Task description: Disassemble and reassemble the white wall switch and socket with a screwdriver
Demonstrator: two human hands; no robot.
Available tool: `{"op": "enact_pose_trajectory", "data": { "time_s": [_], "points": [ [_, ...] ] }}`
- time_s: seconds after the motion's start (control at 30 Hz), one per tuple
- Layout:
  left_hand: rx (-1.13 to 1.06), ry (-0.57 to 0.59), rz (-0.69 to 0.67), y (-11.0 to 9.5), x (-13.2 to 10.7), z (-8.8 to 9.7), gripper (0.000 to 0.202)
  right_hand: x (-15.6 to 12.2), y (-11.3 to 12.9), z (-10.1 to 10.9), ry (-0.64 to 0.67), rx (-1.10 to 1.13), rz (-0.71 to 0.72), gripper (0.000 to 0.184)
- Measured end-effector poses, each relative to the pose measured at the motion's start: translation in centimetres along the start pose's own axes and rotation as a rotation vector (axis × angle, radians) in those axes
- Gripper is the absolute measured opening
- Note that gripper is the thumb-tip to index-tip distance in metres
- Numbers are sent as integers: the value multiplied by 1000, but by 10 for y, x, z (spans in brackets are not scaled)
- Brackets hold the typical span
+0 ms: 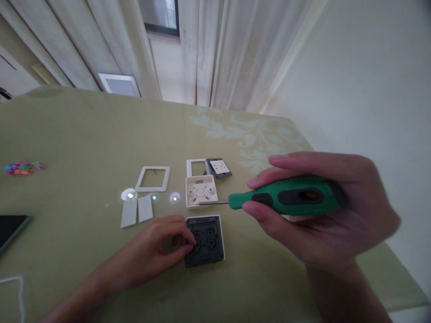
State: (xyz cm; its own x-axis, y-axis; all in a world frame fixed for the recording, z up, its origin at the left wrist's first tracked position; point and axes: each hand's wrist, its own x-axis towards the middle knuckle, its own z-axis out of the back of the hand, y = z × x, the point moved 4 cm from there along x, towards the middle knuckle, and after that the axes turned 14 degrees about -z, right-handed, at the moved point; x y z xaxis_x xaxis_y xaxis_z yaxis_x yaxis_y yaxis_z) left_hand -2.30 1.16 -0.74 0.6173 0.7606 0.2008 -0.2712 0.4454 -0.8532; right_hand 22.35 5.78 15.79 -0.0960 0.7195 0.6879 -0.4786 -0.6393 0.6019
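My right hand [346, 211] is wrapped round a green and black screwdriver [296, 196], held level with its metal shaft pointing left. The shaft's tip overlaps the view of a white square mounting box [201, 192]. My left hand [168, 242] has thumb and forefinger pinched together over the left part of a dark grey switch module [205, 253] with a white edge. Whatever lies between those fingertips is too small to make out. Behind the mounting box are a white frame [192, 167] and a dark socket module [219, 167] with a white face.
Left of the box lie a second white frame [152, 179] and two white rocker plates [129, 213]. A dark flat device [11, 229], a white cable [22, 296] and a small colourful bundle [22, 168] lie on the table's left side. A wall [380, 89] borders the right.
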Motion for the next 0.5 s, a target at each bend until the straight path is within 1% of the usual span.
{"op": "enact_pose_trajectory", "data": {
  "time_s": [0.3, 0.5],
  "points": [
    [-42, -35, -26, 2, 1, -1, 12, -2, 3, 3, 78, -39, -100, 51],
    [-45, -31, -16, 1, 1, 0, 14, -1, 5, 3, 84, -42, -88, 52]
  ]
}}
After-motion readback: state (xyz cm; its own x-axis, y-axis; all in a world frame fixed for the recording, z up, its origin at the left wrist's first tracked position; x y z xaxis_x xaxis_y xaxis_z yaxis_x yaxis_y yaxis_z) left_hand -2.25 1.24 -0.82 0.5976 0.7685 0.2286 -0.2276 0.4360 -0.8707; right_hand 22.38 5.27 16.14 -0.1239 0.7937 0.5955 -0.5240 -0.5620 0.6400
